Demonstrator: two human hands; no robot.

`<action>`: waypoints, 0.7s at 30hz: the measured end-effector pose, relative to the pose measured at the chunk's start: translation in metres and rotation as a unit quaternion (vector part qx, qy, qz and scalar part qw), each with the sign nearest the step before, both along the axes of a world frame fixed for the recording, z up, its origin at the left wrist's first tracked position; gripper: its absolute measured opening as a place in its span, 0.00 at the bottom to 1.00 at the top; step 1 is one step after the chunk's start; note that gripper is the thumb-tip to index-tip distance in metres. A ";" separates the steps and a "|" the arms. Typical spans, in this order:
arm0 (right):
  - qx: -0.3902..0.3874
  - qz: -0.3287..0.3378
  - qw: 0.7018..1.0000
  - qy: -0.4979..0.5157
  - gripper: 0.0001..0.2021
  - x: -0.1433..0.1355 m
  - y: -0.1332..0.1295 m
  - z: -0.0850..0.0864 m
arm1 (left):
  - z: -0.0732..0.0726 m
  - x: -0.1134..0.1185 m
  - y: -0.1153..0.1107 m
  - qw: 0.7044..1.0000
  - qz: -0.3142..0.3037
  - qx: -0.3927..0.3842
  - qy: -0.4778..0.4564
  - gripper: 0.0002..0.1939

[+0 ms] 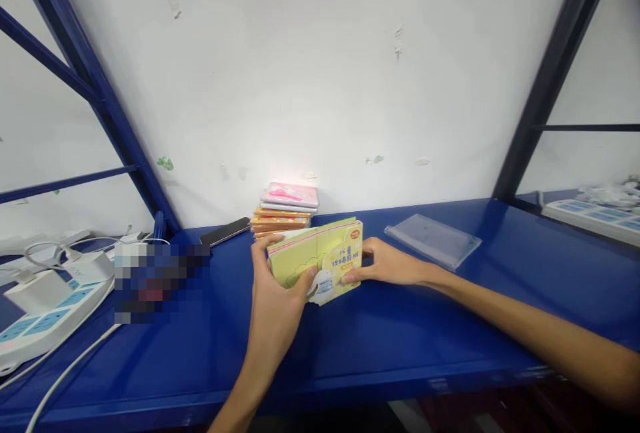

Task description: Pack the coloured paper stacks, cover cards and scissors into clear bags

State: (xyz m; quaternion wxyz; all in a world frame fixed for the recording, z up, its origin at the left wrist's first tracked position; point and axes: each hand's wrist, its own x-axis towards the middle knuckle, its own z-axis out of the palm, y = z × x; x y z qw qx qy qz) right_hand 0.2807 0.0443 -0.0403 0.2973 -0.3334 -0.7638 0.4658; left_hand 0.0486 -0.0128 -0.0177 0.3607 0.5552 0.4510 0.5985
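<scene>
A yellow-green booklet (327,253) with printed characters and a small picture on its cover is held upright, tilted, above the blue shelf. My left hand (275,293) grips its left end, thumb on the front and fingers over the back edge. At the right end my right hand (383,263) pinches the booklet, with the thumb on the cover and the other fingers behind. Pink and white layers show along its top left edge. Behind it stands a stack of small booklets (287,206), pink on top and orange below, its lower part hidden.
A clear plastic sleeve (434,240) lies to the right on the blue shelf (390,353). A phone (225,232) rests at the back left. White power strips (55,320) with chargers and cables fill the left side; another power strip (595,220) is far right. Metal posts (107,106) frame the shelf.
</scene>
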 end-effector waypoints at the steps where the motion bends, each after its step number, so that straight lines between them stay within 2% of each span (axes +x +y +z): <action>1: 0.007 -0.004 1.000 -0.002 0.23 0.000 0.000 0.000 | 0.000 0.002 -0.001 1.000 0.004 -0.002 -0.011 0.43; 4: 0.023 -0.009 1.000 0.001 0.22 -0.001 -0.001 -0.002 | -0.002 0.003 0.000 0.999 -0.021 -0.024 -0.041 0.51; 10: 0.048 -0.032 0.998 0.001 0.17 -0.009 -0.005 -0.008 | -0.006 -0.006 0.009 0.987 -0.119 -0.064 -0.085 0.45; 11: 0.066 -0.047 0.997 0.003 0.20 -0.010 -0.007 -0.008 | -0.007 -0.007 0.010 0.984 -0.138 -0.079 -0.085 0.42; 13: 0.133 -0.100 0.986 0.028 0.32 -0.010 -0.010 -0.005 | -0.007 -0.008 0.011 0.978 -0.159 -0.102 -0.085 0.33; 15: 0.232 -0.159 0.958 0.061 0.45 -0.008 -0.013 0.000 | -0.008 -0.008 0.010 0.977 -0.162 -0.106 -0.084 0.28; 16: 0.282 -0.180 0.940 0.064 0.47 -0.007 -0.014 0.003 | -0.008 -0.008 0.010 0.978 -0.162 -0.104 -0.081 0.28; 17: 0.324 -0.192 0.925 0.052 0.44 -0.005 -0.015 0.006 | -0.008 -0.009 0.010 0.978 -0.164 -0.101 -0.078 0.28; 19: 0.381 -0.195 0.904 0.005 0.30 -0.002 -0.016 0.010 | -0.008 -0.009 0.011 0.977 -0.170 -0.102 -0.073 0.30; 21: 0.389 -0.192 0.900 -0.030 0.20 0.000 -0.015 0.011 | -0.009 -0.009 0.011 0.977 -0.176 -0.102 -0.067 0.29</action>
